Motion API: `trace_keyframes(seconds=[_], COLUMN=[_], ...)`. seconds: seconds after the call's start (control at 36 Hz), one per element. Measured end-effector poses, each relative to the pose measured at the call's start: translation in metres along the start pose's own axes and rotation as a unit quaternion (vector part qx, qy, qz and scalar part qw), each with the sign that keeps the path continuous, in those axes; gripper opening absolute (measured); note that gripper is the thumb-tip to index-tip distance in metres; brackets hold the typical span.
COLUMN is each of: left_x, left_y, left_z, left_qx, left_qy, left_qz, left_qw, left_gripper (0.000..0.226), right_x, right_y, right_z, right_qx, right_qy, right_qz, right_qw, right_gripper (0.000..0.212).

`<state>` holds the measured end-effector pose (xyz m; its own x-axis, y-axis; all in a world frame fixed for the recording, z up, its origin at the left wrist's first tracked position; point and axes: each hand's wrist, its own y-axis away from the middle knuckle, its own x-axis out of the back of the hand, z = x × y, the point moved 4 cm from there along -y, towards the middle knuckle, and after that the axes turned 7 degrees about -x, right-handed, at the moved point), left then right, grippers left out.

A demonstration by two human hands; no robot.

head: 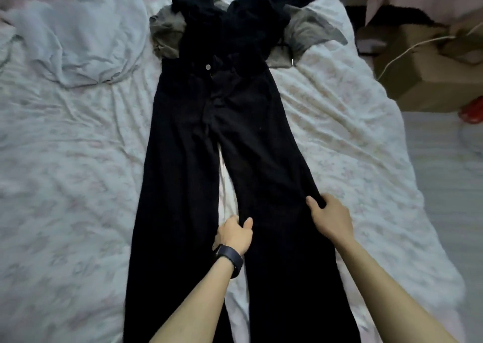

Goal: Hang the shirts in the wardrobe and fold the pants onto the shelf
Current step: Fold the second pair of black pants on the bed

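A pair of black pants lies flat and lengthwise on the bed, waistband with a silver button at the far end, both legs running toward me. My left hand pinches the inner edge of the right leg, thumb on top. My right hand grips that leg's outer edge, fingers curled under the cloth. Beyond the waistband lie a black garment and a grey-green garment, heaped together.
The bed has a white floral sheet. A pale crumpled blanket lies at the far left. Cardboard boxes and a red object stand on the floor to the right of the bed.
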<state>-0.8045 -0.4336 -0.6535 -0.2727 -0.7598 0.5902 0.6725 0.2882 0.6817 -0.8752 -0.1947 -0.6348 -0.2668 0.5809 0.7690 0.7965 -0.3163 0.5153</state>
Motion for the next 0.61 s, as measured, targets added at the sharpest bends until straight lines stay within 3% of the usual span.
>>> trace_keyframes(seconds=[0.08, 0.19, 0.28, 0.44, 0.56, 0.61], left_x=[-0.003, -0.026, -0.046, -0.094, -0.107, -0.106], left_y=[0.011, 0.030, 0.056, 0.124, 0.157, 0.170], left_z=[-0.001, -0.021, -0.048, -0.091, -0.108, -0.114], left_qx=[-0.023, -0.008, -0.008, 0.015, 0.027, 0.023], left_qy=[0.069, 0.190, 0.171, 0.200, 0.180, 0.153], left_qz=[0.075, 0.061, 0.039, -0.041, -0.031, -0.001], left_qw=[0.995, 0.980, 0.985, 0.979, 0.983, 0.988], left_gripper=[0.032, 0.041, 0.044, 0.015, 0.011, 0.009], right_x=[0.007, 0.003, 0.000, -0.024, -0.028, -0.023], right_y=[0.001, 0.021, 0.055, 0.124, 0.150, 0.157], right_z=[0.012, 0.024, 0.054, 0.140, 0.182, 0.192], right_qx=[0.008, 0.030, 0.049, 0.035, 0.006, -0.010], right_qy=[-0.066, -0.112, -0.080, 0.000, 0.053, -0.013], right_qz=[0.023, 0.009, 0.026, -0.027, -0.042, -0.044], right_qw=[0.998, 0.993, 0.995, 0.999, 0.998, 0.999], right_gripper=[0.029, 0.019, 0.023, 0.026, 0.034, 0.034])
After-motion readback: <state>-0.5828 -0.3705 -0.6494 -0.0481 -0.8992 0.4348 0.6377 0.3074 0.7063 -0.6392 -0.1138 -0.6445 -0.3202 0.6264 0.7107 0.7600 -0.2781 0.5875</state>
